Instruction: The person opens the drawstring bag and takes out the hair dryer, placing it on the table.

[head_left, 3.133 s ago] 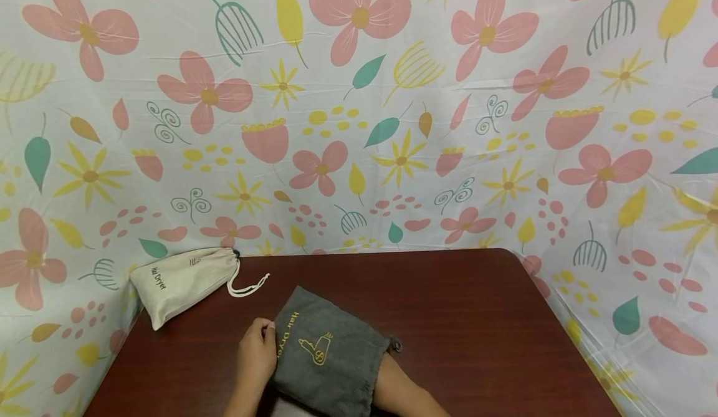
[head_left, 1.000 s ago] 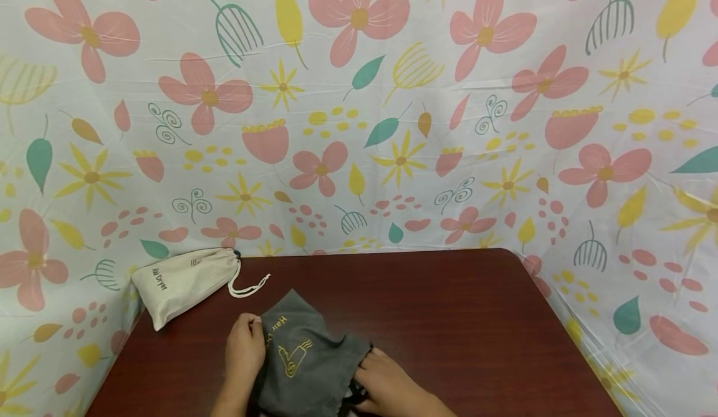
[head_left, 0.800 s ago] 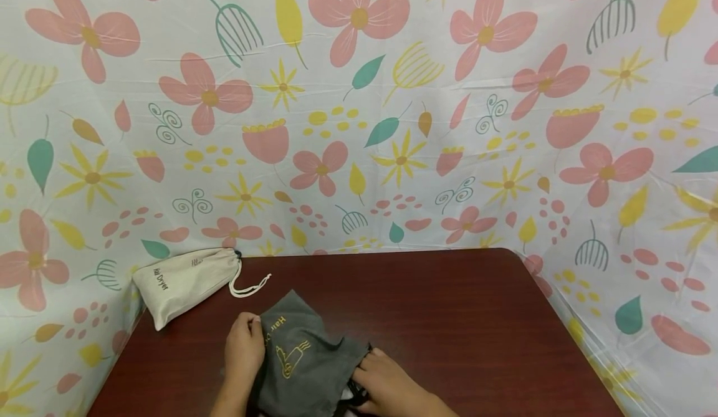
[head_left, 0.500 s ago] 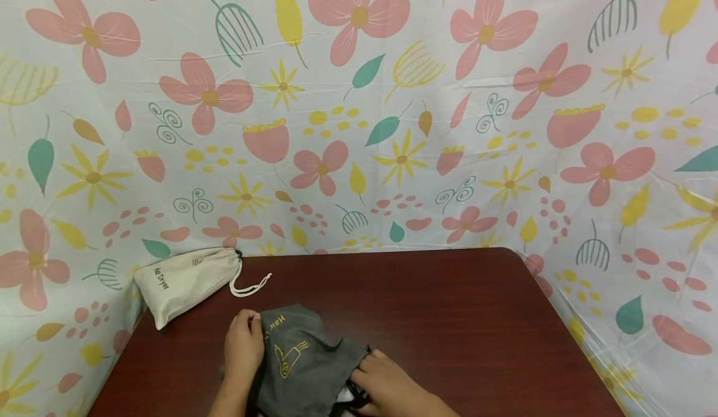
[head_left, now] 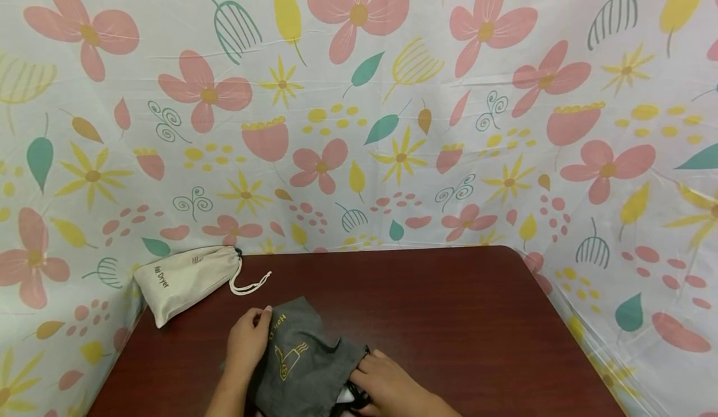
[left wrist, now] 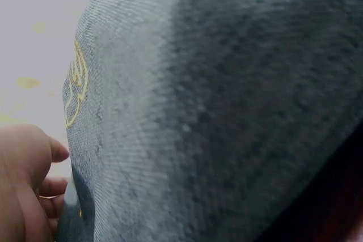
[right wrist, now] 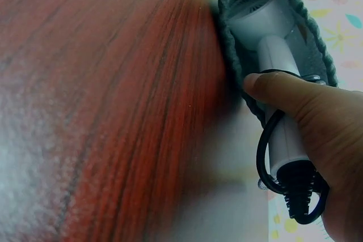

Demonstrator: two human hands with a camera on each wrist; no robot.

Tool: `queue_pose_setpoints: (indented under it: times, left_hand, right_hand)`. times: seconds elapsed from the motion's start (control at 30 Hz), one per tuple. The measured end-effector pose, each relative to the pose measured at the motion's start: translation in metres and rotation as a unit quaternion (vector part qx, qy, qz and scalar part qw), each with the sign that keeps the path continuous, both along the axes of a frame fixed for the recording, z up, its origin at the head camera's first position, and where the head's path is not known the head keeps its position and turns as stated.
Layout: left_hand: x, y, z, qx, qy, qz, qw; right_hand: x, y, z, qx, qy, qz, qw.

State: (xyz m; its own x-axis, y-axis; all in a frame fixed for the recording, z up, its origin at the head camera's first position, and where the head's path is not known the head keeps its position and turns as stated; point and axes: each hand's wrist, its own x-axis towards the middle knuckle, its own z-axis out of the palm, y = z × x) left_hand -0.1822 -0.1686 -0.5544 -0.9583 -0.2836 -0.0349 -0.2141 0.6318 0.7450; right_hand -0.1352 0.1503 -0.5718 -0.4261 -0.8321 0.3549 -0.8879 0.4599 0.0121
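A grey drawstring bag [head_left: 314, 358] with yellow "Hair" lettering and a dryer drawing lies crumpled near the table's front. At its left edge, my left hand [head_left: 247, 339] pinches the cloth between thumb and fingers. My right hand [head_left: 387, 379] is at the bag's mouth on the right. In the right wrist view, that hand grips the handle of a white hair dryer [right wrist: 288, 143], whose black cord [right wrist: 264, 145] loops around the handle. The dryer's head sits inside the bag's mouth, and its handle sticks out. Grey cloth fills most of the left wrist view.
A cream drawstring bag [head_left: 187, 283] printed "Hair Dryer" lies at the table's back left, its white cord [head_left: 252, 286] trailing right. The dark red-brown table [head_left: 477, 323] meets a flower-print curtain [head_left: 359, 124] at the back and sides.
My right hand, earlier deep in the grey bag, is now at its mouth with the dryer's handle and cord showing. My left hand has shifted its hold slightly along the bag's edge.
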Motion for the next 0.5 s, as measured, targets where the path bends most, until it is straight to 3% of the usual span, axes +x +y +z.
queue_pose_setpoints:
  times: [0.1,0.33,0.5]
  left_hand:
    - [-0.004,0.002,0.004,0.005,-0.011,-0.015,0.9998]
    - [-0.013,0.007,0.011,0.017,0.001,-0.043,0.9989]
    - [-0.016,0.011,0.012,0.042,0.011,-0.051,0.9978]
  right_hand:
    - [0.0,0.0,0.001,0.013,-0.003,0.001,0.9999]
    - [0.002,0.0,0.007,0.015,-0.043,0.013,0.9989]
    - [0.003,0.001,0.008,0.017,-0.04,0.016,0.9989]
